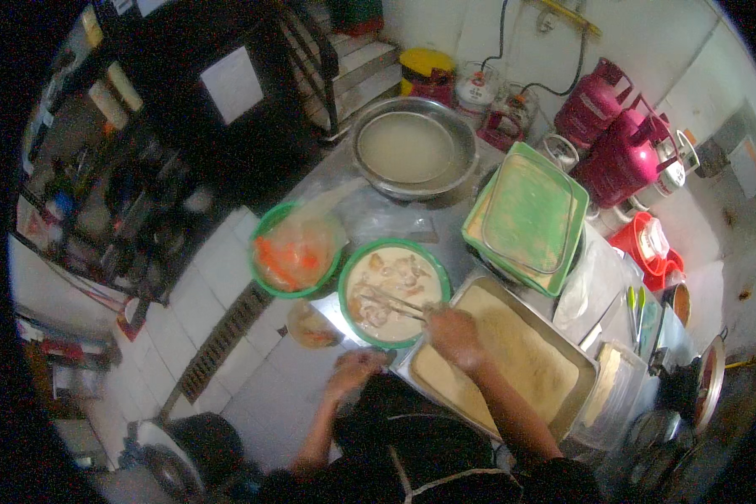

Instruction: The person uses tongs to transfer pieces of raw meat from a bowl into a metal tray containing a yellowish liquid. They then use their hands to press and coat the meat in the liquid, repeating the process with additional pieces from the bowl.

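My right hand (455, 337) grips a pair of metal tongs (398, 303), whose tips reach into a green-rimmed basin (444, 271) of pale batter. Several light pieces, perhaps meat, lie in the batter (387, 261). Below my right forearm, a metal tray (583, 359) holds tan crumbs or flour (510, 334). My left hand (357, 372) is near the table edge, just below the basin; its fingers are blurred, and whether they hold anything is unclear. Left of the batter, another green basin (256, 277) holds a plastic bag with orange contents (293, 252).
A large metal bowl (475, 148) of cloudy liquid stands at the back. Green trays (532, 208) are stacked on the right, near a knife (592, 337), lime-tipped tongs (636, 312) and a plastic container (624, 403). Pink gas cylinders (624, 157) stand by the wall.
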A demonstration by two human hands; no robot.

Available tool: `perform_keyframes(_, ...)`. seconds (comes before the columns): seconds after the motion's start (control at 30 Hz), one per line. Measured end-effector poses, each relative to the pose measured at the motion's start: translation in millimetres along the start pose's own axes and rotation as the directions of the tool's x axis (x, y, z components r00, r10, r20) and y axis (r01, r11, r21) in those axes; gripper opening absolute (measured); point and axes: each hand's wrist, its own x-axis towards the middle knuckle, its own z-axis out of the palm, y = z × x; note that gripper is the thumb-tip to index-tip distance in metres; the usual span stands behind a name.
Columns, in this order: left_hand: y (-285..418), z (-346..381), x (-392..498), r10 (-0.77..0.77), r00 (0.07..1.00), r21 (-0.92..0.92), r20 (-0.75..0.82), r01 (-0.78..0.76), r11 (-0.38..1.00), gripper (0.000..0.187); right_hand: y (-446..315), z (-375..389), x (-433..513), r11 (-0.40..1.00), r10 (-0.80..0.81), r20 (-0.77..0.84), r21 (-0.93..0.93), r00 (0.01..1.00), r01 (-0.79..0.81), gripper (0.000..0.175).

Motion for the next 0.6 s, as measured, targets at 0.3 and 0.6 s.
perform_keyframes(0.3,-37,-19,12,-0.091,0.972,-0.271,-0.217,0.030,0.962,0.039,21,-68,-38,0.996,-0.088,-0.142,0.019,0.986,0.092,0.028)
perform_keyframes(0.6,-57,-5,28,-0.015,0.942,-0.290,-0.334,-0.088,0.953,0.030,21,-122,-81,0.989,-0.035,-0.123,-0.146,0.992,0.017,0.023)
